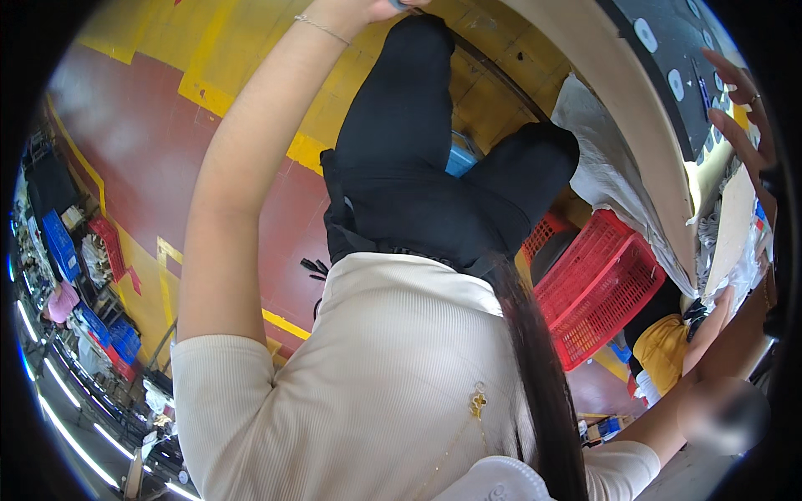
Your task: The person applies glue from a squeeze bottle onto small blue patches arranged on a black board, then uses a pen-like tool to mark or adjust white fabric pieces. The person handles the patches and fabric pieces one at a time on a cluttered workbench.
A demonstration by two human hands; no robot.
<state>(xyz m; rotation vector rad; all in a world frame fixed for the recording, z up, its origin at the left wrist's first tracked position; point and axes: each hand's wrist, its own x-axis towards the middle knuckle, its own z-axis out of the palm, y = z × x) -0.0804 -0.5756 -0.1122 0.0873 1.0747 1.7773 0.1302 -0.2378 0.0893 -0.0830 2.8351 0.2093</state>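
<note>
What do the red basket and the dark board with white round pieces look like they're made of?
The red lattice basket looks like moulded plastic: an even grid of holes and a slight sheen. The dark flat board by the right hand seems matt, perhaps rubber or painted wood; its white round pieces could be stickers or plastic.

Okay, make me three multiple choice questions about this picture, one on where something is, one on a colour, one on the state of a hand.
1. Where does the red plastic basket sit?
A. On the tabletop
B. Below the table edge, beside the person's legs
C. In the left hand

2. What colour are the person's trousers?
A. Black
B. Yellow
C. White

3. How is the right hand?
A. Clenched in a fist
B. Fingers spread, at the dark board on the table
C. Gripping the basket

Answers: 1 B, the basket lies lower than the table rim, right of the legs. 2 A, both legs are black. 3 B, its fingers are stretched apart over the dark board.
</note>
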